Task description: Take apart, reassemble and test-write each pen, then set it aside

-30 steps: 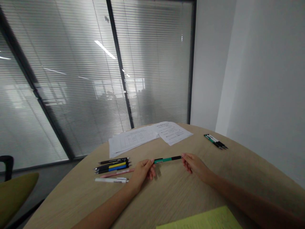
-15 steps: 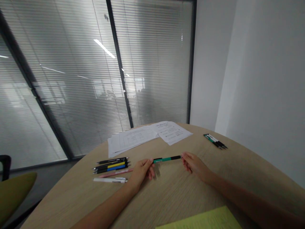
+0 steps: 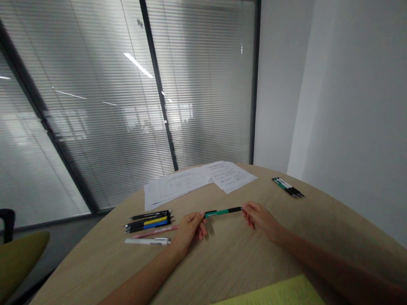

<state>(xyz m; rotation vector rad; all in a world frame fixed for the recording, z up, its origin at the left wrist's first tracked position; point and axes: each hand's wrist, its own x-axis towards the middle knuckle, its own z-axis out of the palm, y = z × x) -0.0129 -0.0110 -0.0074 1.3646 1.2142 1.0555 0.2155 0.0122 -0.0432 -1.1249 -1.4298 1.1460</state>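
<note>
— Green plastic with black ends, that pen (image 3: 222,211)? Where do you have it?

— I hold it level, just above the tabletop (image 3: 229,262), spanning the gap between both hands. My left hand (image 3: 190,228) pinches one end in its fingertips. My right hand (image 3: 259,218) pinches the black end on the other side. Both are closed on it, and neither lies flat on the wood.

— How do you judge it will handle?

— Light and stiff, I'd say: a thin, hard barrel. It looks like smooth plastic, so it could roll or twist in a loose pinch. The black section by my right hand may be a grip, but I cannot tell if it is rubber. I'd take it by the two ends, or on the green mid-barrel for a steadier hold.

— Anything close by?

— A row of pens (image 3: 149,221) lies left of my left hand, near but apart. The far pens (image 3: 288,187) sit well apart to the right. There are papers (image 3: 190,180) at the far edge and a yellow sheet (image 3: 280,292) nearest me.
</note>
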